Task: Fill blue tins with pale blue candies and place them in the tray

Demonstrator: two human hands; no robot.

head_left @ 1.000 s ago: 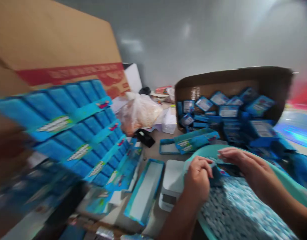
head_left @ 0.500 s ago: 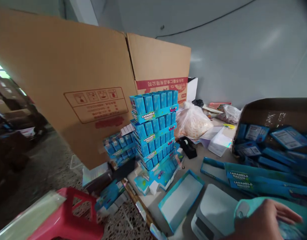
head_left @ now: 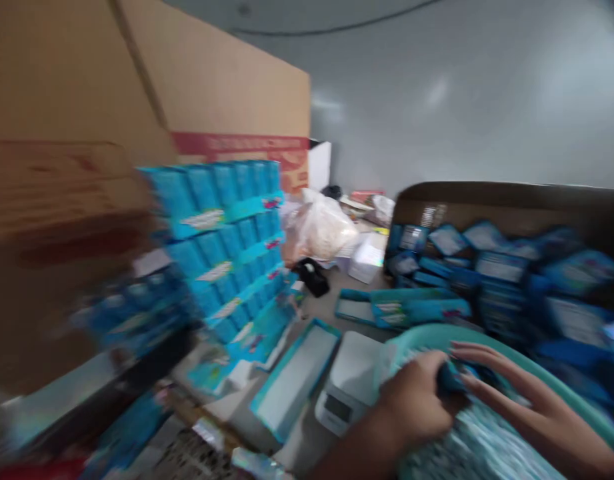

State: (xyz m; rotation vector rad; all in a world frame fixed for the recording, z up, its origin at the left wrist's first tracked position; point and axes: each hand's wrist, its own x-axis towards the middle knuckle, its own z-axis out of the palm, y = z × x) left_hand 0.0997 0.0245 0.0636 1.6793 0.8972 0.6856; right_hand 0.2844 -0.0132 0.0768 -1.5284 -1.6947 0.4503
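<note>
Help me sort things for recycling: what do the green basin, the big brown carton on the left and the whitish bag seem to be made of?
Basin: probably plastic, smooth, its rim rounded and evenly coloured.
Carton: likely cardboard, matte, with flat brown panels and a red printed band.
Bag: seemingly thin plastic film, since it looks creased and partly see-through.

One teal basin (head_left: 451,333), one white scale (head_left: 355,365)

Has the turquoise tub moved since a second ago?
No, no visible shift either way: the turquoise tub sits right beside the white scale, as it did then.
</note>
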